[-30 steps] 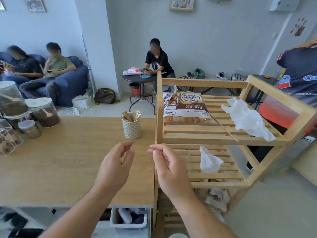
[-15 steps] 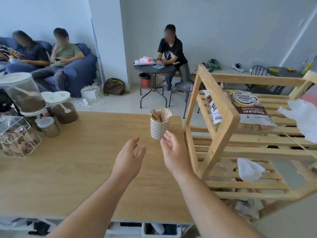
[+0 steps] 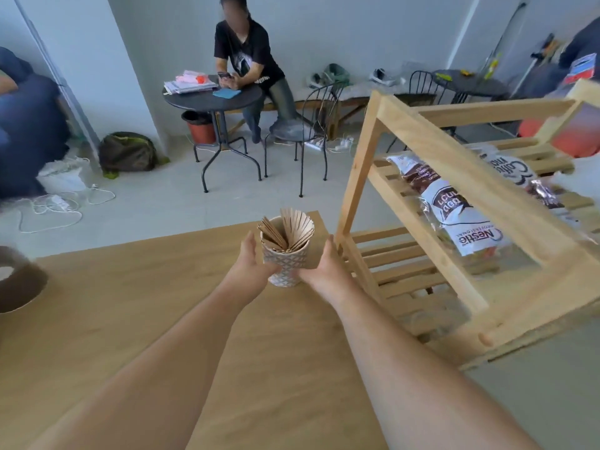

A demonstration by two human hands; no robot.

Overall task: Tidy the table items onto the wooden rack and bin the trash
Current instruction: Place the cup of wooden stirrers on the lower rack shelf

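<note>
A patterned white cup [image 3: 285,263] full of wooden stir sticks [image 3: 287,229] stands near the far right corner of the wooden table [image 3: 130,303]. My left hand [image 3: 251,261] wraps its left side and my right hand [image 3: 319,267] cups its right side and base. The wooden rack [image 3: 431,203] stands just right of the table. Its top shelf holds a Nestle creamer bag [image 3: 454,219] and a second brown and white bag [image 3: 516,170].
A jar's dark lid [image 3: 18,280] shows at the table's left edge. Beyond the table a person sits at a round black table [image 3: 211,95] with a black chair [image 3: 305,125]. A red bin [image 3: 199,126], a bag [image 3: 126,151] and cables lie on the floor.
Both hands have reached forward and closed around the cup of sticks. The camera has moved closer and tilted down, so the rack now looks nearer and slanted.
</note>
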